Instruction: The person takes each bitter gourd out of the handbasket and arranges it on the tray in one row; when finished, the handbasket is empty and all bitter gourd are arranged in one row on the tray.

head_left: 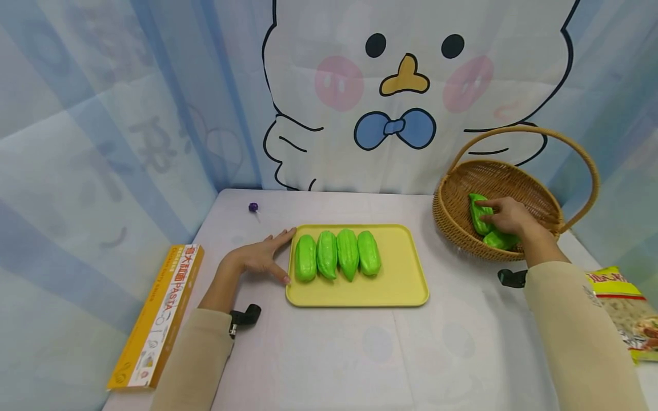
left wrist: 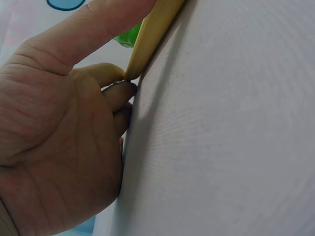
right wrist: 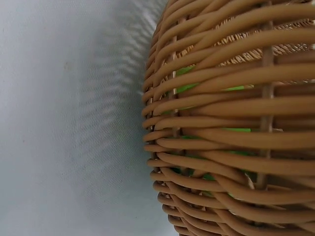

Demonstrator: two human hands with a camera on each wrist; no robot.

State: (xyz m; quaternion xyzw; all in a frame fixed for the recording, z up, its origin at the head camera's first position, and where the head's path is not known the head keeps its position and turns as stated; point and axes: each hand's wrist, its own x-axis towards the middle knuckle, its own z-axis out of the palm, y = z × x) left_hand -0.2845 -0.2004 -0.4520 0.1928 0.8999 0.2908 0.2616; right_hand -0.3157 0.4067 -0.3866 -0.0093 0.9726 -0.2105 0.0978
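Several bright green bitter melons (head_left: 347,254) lie side by side on a yellow tray (head_left: 396,274) in the head view. My left hand (head_left: 259,255) touches the tray's left edge with thumb and fingers spread apart. In the left wrist view, the left hand (left wrist: 59,128) has its fingertips against the yellow rim. My right hand (head_left: 506,217) reaches into a wicker basket (head_left: 452,228), its index finger and thumb extended over a green bitter melon (head_left: 479,214). Another bitter melon (head_left: 500,240) lies below that hand. Only basket weave (right wrist: 236,108) fills the right wrist view, hiding the right fingers.
A yellow pasta box (head_left: 159,319) lies along the table's left edge. Behind the tray sits a small purple lollipop (head_left: 253,207). At the right edge is a yellow-and-red food packet (head_left: 627,314). The basket's tall handle (head_left: 586,154) arches behind the right hand.
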